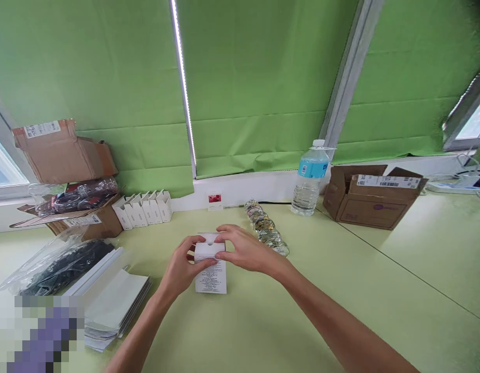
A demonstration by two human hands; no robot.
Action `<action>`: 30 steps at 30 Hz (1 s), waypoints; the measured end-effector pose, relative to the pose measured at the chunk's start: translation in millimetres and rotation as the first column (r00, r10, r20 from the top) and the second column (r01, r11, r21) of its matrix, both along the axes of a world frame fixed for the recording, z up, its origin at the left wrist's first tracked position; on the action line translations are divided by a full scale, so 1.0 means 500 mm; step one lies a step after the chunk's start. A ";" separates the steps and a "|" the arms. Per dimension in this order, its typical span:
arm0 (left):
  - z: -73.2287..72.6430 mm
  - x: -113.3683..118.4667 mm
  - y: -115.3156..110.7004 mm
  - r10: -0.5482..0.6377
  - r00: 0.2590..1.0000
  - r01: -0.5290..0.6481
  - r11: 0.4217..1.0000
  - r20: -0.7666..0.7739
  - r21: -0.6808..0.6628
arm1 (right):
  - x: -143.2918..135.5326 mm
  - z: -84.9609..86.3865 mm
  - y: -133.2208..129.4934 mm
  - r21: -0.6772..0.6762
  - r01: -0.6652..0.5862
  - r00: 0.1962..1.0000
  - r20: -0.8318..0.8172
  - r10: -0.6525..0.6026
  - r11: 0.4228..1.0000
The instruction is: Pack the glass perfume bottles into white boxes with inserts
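A small white box (pixel 209 250) stands on the green table at the centre, with printed text on the white face or sheet (pixel 211 280) below its top. My left hand (pixel 185 263) holds the box from the left, fingers at its upper edge and thumb across its front. From the right, my right hand (pixel 240 247) grips the same box near its top, thumb at the right edge. A notch shows in the box's top part between the hands. Behind my right hand lies a row of bundled, shiny wire coils (pixel 266 225).
Several narrow white boxes (pixel 142 210) stand at the back left beside stacked cardboard boxes (pixel 90 223). Flat white cartons (pixel 115 300) and a plastic bag of black items (pixel 69 264) lie left. A water bottle (pixel 308 184) and open cardboard box (pixel 372 204) stand back right.
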State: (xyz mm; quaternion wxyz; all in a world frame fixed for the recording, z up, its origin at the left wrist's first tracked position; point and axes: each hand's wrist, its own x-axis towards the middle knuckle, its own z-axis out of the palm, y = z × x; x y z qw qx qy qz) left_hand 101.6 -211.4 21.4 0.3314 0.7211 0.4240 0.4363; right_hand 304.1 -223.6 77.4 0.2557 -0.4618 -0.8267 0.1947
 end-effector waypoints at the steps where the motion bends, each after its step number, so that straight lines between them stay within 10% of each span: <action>1: 0.000 0.003 -0.002 0.013 1.000 -0.013 1.000 0.005 0.009 | 0.000 0.002 -0.002 0.031 0.007 1.000 0.006 -0.007 0.999; 8: 0.026 -0.012 -0.003 -0.022 0.999 0.022 1.000 -0.040 -0.013 | -0.012 0.025 -0.032 0.235 -0.039 0.990 0.140 0.006 0.971; 17: 0.070 -0.037 -0.025 -0.178 0.954 0.172 0.984 -0.239 -0.046 | -0.009 0.050 -0.061 -0.065 -0.215 0.968 0.116 0.222 0.974; 30: 0.039 -0.060 -0.023 -0.014 0.968 0.026 0.999 -0.252 0.044 | -0.005 0.053 -0.060 0.006 -0.074 0.984 0.162 0.072 0.997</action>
